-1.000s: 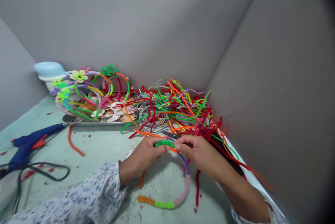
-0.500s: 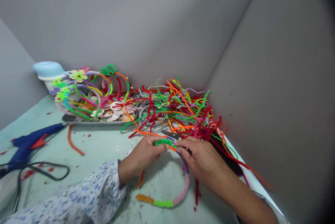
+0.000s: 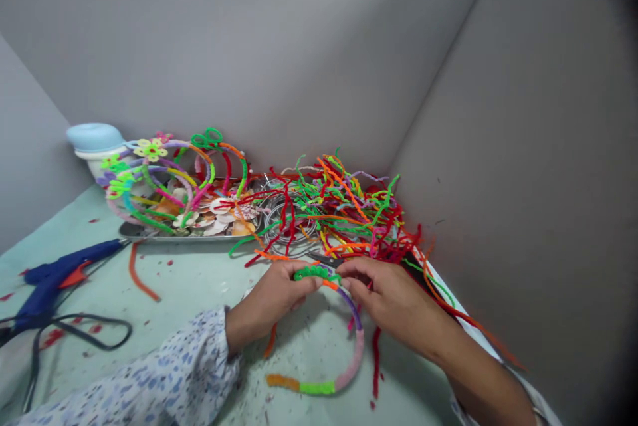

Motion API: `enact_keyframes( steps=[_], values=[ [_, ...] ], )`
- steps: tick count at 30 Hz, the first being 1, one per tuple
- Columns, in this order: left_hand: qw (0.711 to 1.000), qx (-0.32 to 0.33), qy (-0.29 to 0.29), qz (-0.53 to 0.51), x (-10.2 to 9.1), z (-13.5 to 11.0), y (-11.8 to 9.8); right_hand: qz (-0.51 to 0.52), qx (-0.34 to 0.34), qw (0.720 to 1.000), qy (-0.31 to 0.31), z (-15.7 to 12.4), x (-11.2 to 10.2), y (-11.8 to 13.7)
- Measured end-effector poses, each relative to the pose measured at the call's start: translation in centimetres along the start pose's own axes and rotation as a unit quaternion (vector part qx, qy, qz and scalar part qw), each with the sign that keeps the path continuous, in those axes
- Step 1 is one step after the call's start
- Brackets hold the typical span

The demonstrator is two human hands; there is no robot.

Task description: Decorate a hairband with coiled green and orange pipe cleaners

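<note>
A curved headband (image 3: 352,359) wrapped in orange, green, pink and purple pipe cleaner hangs from my left hand (image 3: 279,293), pinched between thumb and fingers. Along its top lies a coiled green pipe cleaner (image 3: 312,272), partly covered by the fingers. My right hand (image 3: 383,296) pinches the right end of that green piece between thumb and forefinger. Just beyond my hands a dark pointed tool (image 3: 323,259), perhaps scissors or pliers, lies half hidden.
At the back left a metal tray (image 3: 189,240) holds round paper pieces and several finished headbands (image 3: 212,167). A heap of pipe cleaners (image 3: 343,200) and wire rings (image 3: 289,226) lies right of it. A blue glue gun (image 3: 70,273) and a blue-lidded bottle (image 3: 97,147) stand left.
My right fingers have shifted slightly right, drawing the end of the green pipe cleaner with them. The headband's lower end has swung slightly right. My left hand keeps its grip.
</note>
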State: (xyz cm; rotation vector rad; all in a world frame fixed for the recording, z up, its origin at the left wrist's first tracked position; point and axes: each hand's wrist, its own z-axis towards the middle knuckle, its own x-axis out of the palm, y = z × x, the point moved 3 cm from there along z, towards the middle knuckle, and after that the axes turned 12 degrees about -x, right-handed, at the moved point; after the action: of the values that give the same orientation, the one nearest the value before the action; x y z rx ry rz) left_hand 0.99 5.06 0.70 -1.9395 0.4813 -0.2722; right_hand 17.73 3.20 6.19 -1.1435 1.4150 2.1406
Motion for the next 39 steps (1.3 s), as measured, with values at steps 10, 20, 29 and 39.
enact_keyframes(
  steps=[10,20,29,39],
  values=[
    [1.000,0.016,-0.011,-0.012,0.0,-0.1,-0.5,0.138,0.022,0.989,-0.055,1.0,2.4,-1.4],
    [0.996,0.033,-0.057,-0.055,-0.6,0.2,0.1,0.231,0.060,0.970,-0.038,1.2,3.1,-2.0],
    [0.988,0.062,-0.074,-0.123,-1.4,0.6,0.5,0.255,0.046,0.957,-0.131,1.6,3.6,-2.0],
    [0.989,0.064,-0.084,-0.107,-1.4,0.7,0.3,0.242,0.012,0.961,-0.131,2.5,4.9,-2.5]
  ],
)
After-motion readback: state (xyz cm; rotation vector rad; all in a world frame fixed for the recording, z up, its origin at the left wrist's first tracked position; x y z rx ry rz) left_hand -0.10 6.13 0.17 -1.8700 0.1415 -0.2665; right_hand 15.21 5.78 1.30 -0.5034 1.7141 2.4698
